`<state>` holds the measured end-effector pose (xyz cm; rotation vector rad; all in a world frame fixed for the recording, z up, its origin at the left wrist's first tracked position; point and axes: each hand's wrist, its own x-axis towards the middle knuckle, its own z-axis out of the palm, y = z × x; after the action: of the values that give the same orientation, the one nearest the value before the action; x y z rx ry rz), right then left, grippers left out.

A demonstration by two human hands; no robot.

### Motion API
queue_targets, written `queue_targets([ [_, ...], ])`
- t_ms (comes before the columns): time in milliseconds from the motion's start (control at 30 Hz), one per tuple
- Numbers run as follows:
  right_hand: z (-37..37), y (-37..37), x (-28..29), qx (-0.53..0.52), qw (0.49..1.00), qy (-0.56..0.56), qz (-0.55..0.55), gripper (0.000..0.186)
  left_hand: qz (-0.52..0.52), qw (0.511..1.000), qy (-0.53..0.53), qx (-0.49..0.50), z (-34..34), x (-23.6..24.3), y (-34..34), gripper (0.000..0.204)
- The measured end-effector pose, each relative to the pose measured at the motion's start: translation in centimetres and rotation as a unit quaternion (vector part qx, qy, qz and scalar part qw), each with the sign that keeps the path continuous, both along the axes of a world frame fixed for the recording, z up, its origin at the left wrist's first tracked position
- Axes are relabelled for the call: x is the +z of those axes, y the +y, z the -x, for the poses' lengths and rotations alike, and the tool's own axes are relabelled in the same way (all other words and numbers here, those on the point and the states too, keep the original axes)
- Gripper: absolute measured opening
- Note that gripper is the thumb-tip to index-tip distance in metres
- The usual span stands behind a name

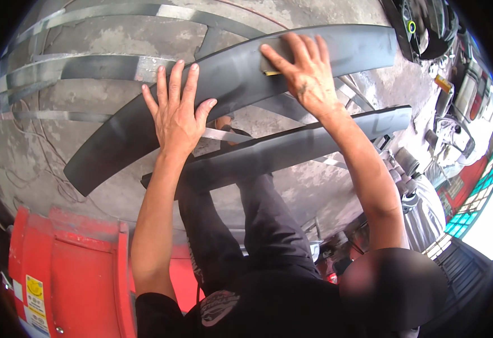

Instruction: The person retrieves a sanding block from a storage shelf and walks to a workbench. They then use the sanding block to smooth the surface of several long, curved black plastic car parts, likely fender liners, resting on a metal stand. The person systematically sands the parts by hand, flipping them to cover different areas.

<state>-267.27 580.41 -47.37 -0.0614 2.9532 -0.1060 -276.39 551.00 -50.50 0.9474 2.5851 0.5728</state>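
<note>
A long, curved dark grey panel (224,76) rests across a metal stand (97,66). My left hand (176,110) lies on its near edge, left of the middle, fingers spread and holding nothing. Farther right, my right hand (308,76) presses a flat sanding pad (270,63) against the panel's surface. Only the pad's grey-brown corner and a yellow edge show; my fingers and palm cover the remainder. A second, narrower dark grey panel (280,147) lies nearer my body, under my forearms and above my legs.
At the lower left stands a red metal cabinet (83,276) with stickers. Hoses or cords (41,141) trail over the concrete floor (117,42) on the left. Assorted car parts (466,107) crowd the right side, with a silver-grey cover (424,205) nearer me.
</note>
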Motion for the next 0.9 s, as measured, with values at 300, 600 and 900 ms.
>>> queue_targets([
  [300, 0.0, -0.5, 0.3, -0.004, 1.0, -0.019, 0.016, 0.063, 0.007, 1.0, -0.001, -0.001, 0.0, 0.1, 0.1, 0.078],
  [600, -0.2, 0.0, 0.5, 0.001, 1.0, -0.018, 0.014, 0.063, 0.012, 1.0, 0.005, 0.0, 0.0, 0.1, 0.1, 0.08],
  [900, 0.2, -0.2, 0.2, 0.0, 1.0, -0.007, 0.024, 0.065, 0.012, 1.0, 0.011, -0.003, 0.1, -0.1, 0.0, 0.078],
])
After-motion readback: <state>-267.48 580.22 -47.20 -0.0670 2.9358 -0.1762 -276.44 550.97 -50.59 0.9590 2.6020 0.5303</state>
